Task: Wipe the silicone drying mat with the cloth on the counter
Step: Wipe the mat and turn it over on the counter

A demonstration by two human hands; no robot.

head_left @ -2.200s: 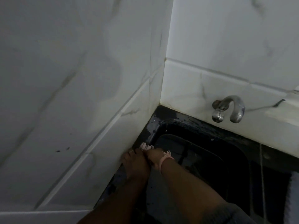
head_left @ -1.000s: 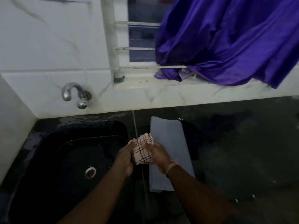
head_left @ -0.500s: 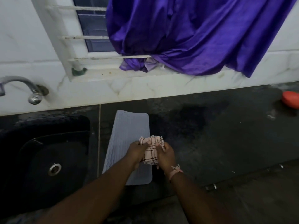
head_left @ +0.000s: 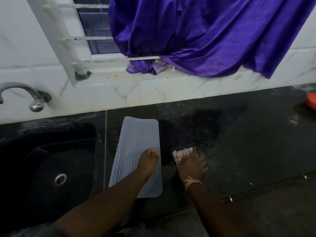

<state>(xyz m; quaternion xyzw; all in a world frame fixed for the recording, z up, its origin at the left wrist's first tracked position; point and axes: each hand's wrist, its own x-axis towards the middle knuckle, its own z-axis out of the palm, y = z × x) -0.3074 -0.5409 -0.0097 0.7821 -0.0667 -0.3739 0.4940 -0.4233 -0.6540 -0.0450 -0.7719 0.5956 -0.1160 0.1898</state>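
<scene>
The pale grey ribbed silicone drying mat lies flat on the dark counter, just right of the sink. My left hand sits at the mat's right edge with its fingers curled, and seems to pinch that edge. The checked pink-and-white cloth lies bunched on the counter to the right of the mat, not on it. My right hand rests on top of the cloth with spread fingers and hides most of it.
A black sink with a drain lies to the left, under a wall tap. A wet dark patch spreads behind the cloth. A purple curtain hangs over the window sill. An orange object sits at the far right.
Both hands held the cloth together above the mat. Now they have parted: the right hand has brought the cloth down onto the counter right of the mat, and the left is at the mat's edge.
</scene>
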